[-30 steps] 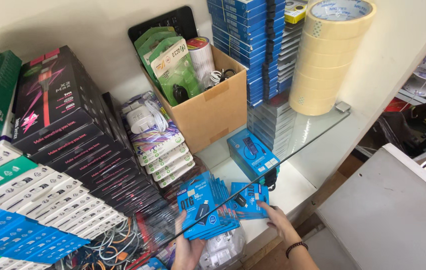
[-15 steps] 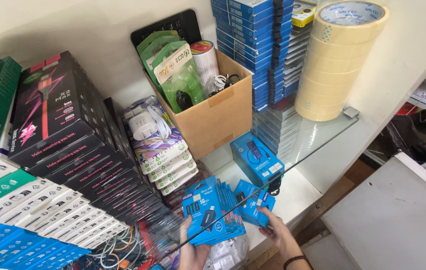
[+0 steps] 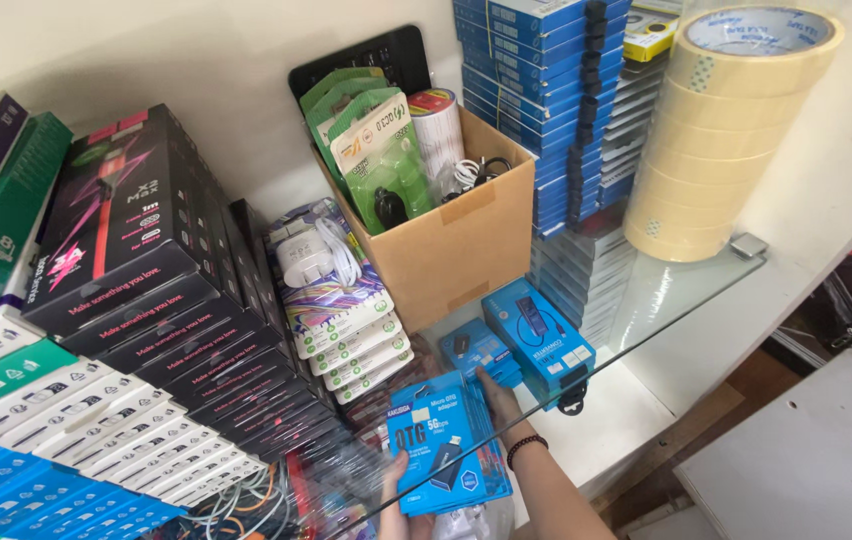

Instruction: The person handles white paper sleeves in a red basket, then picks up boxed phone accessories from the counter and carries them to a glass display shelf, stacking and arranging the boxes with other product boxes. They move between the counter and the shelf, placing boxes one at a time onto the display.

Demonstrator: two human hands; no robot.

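Observation:
Below the glass shelf (image 3: 666,290), my left hand (image 3: 395,478) grips the lower left corner of a stack of blue adapter packs (image 3: 438,440), held upright and facing me. My right hand (image 3: 496,398), with a dark bead bracelet at the wrist, reaches further in and holds the lower edge of a small blue pack (image 3: 474,350). That pack lies next to a larger blue box (image 3: 538,338) near the cardboard box. Both hands show partly through the glass; my left palm is hidden behind the packs.
An open cardboard box (image 3: 456,240) holds green blister packs, a roll and cables. Black boxes (image 3: 136,260) and white-green boxes (image 3: 56,420) lean in rows at left. Charger bags (image 3: 336,300) lie mid-shelf. Blue box stacks (image 3: 546,100) and a tape-roll tower (image 3: 726,130) stand at right.
My right hand has left the fanned packs and moved forward with one small blue pack toward the cardboard box. My left hand keeps the rest, now gathered into one stack.

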